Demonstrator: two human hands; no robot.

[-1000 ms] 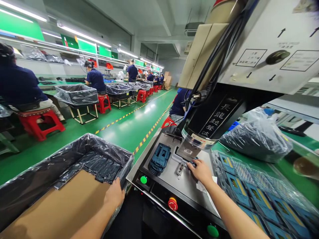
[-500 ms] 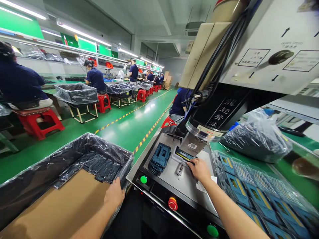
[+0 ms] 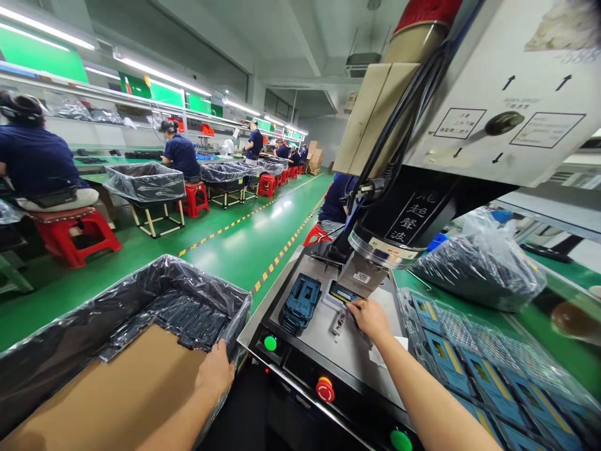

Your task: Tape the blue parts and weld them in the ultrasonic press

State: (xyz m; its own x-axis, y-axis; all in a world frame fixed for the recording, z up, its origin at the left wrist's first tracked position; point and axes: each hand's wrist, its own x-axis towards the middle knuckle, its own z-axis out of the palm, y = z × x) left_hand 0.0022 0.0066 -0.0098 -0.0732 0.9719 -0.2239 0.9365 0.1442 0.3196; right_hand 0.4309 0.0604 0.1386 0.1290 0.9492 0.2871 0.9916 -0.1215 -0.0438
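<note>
My right hand (image 3: 370, 318) pinches the near edge of a dark teal part (image 3: 344, 293) with a yellow strip, which sits in a pale fixture beneath the machine's metal horn (image 3: 364, 272). My left hand (image 3: 216, 373) rests at the right rim of a plastic-lined bin (image 3: 141, 275), its fingers bent over the edge; what they grip, if anything, is hidden. A teal housing (image 3: 303, 300) lies on the metal machine plate, left of the fixture. Inside the bin, dark flat parts (image 3: 201, 322) lie beside brown cardboard (image 3: 126, 394).
Green buttons (image 3: 270, 342) and a red stop button (image 3: 325, 389) line the machine's front. Clear trays of teal parts (image 3: 488, 376) stand at right, below a bag of dark parts (image 3: 479, 263). People sit on red stools (image 3: 70, 232) along the left.
The view has shifted slightly. My right hand has moved a little left along the part's near edge. My left hand stays at the bin's rim.
</note>
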